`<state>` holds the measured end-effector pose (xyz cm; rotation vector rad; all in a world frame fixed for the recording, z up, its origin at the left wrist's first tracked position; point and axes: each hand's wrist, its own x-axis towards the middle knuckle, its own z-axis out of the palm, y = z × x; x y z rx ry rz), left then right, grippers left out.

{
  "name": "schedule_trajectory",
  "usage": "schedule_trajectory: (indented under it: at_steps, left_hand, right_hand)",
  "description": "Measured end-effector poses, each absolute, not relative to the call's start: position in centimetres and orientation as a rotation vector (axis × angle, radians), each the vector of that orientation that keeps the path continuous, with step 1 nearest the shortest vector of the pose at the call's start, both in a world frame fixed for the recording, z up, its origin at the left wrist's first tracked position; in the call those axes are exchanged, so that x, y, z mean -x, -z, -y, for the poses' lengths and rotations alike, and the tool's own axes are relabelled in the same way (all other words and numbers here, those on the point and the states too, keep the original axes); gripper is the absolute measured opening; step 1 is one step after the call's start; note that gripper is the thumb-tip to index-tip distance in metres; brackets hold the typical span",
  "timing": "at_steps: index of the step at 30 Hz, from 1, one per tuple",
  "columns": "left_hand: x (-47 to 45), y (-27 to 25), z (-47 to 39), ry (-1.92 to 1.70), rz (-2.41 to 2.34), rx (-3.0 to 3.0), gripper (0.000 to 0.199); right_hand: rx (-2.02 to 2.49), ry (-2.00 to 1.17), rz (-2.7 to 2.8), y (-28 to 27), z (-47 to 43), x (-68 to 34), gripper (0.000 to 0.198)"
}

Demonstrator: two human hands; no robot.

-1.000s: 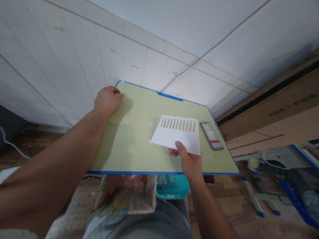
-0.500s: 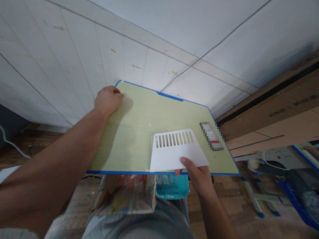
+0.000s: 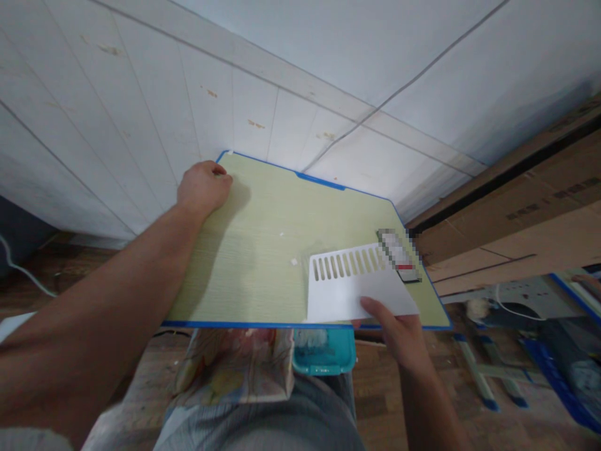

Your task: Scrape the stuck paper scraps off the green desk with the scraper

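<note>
My right hand grips a white slotted plastic scraper by its near right corner, thumb on top and fingers partly hidden underneath. The scraper lies flat over the right part of a pale green desktop with blue edging. Its far right corner reaches the blurred narrow packet. A faint see-through strip shows along the scraper's left side. At the desktop's far left edge, my left hand is closed with curled fingers; what is in them, if anything, is hidden. A small white scrap lies left of the scraper.
A white panelled wall stands behind the desktop, with a grey cable running down it. Cardboard boxes line the right side. Under the front edge are a turquoise bin and a stained fabric bag.
My right hand has slid the scraper to the right, up to the packet. The small white scrap now shows where the scraper was. My left hand stays in place.
</note>
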<state>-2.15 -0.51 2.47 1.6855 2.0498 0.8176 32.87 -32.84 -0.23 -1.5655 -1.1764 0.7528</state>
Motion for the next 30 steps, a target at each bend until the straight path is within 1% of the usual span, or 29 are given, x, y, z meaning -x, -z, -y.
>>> schedule_trajectory:
  at_steps: [4,8,12,19,24,28,30]
  left_hand:
    - [2.1,-2.6,0.6,-0.804,-2.066,-1.687,0.05]
    - [2.2,-2.5,0.4,-0.815,-2.07,-1.668,0.048]
    - [2.2,-2.3,0.3,-0.813,-2.057,-1.681,0.051]
    - [2.2,-2.5,0.6,-0.805,-2.064,-1.674,0.051]
    - [2.1,-2.6,0.5,-0.799,-2.072,-1.669,0.05]
    - [2.1,-2.6,0.4,-0.81,-2.074,-1.664,0.047]
    - [2.1,-2.6,0.4,-0.804,-2.071,-1.663,0.048]
  right_hand:
    - [1.578,-0.664,1.074,0.2,32.6,-33.9,0.045]
    - [1.539,-0.737,1.132,0.2,32.0,-33.4,0.048]
    - [1.487,-0.831,1.125,0.2,31.6,-33.4,0.045]
    - [1.533,-0.871,1.118,0.7,30.9,-33.7,0.052]
    - [1.476,-0.948,1.177,1.0,29.9,-35.4,0.045]
    - [1.485,-0.936,1.167,1.2,29.7,-36.2,0.047]
    - [1.489,-0.939,1.148,1.2,29.6,-36.0,0.044]
